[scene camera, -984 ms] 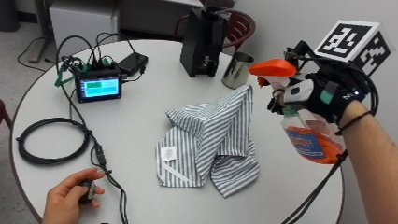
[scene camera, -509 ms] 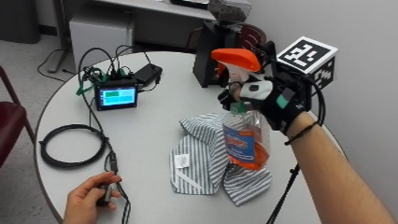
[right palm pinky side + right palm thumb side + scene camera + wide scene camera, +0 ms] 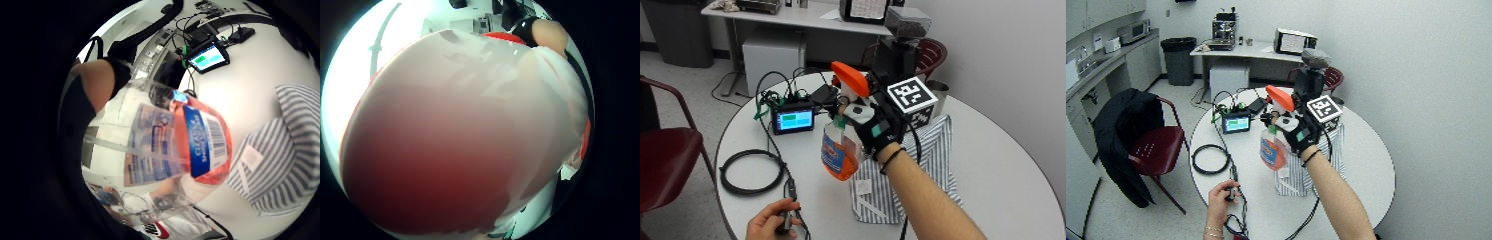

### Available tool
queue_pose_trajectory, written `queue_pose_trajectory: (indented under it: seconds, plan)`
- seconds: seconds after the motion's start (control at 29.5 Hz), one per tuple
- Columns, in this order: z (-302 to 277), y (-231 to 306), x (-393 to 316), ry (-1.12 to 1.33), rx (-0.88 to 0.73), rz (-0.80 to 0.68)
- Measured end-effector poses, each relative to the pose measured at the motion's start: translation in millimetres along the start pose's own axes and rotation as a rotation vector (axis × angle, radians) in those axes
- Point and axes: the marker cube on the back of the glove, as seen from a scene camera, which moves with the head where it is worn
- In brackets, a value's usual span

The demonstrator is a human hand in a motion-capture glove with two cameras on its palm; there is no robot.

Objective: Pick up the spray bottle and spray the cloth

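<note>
Orange-liquid spray bottle [image 3: 842, 150] (orange trigger head) held upright beside the striped cloth [image 3: 933, 165] lying flat.

Outside views overhead; palm views against bottle [image 3: 841, 155]

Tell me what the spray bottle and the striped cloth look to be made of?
Spray bottle: seemingly clear glossy plastic, since orange liquid shows through; its orange head looks opaque plastic. Cloth: apparently thin woven fabric, matte, lying creased and folded on the table.
</note>
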Motion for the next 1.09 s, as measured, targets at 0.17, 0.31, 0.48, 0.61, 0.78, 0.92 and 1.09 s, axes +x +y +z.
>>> queue_pose_trajectory:
  seconds: [0.17,0.31,0.48,0.61,0.78,0.92,1.09]
  plan:
    - [16,-9,45,0.006,-0.01,0.034]
    - [23,-8,66,-0.01,-0.005,0.05]
    - [26,-10,71,0.009,0.007,0.059]
    - [23,-13,71,0.008,0.011,0.06]
    - [24,-17,72,0.011,-0.025,0.076]
    - [28,-14,71,0.037,-0.052,0.082]
    - [26,-11,69,0.064,-0.048,0.058]
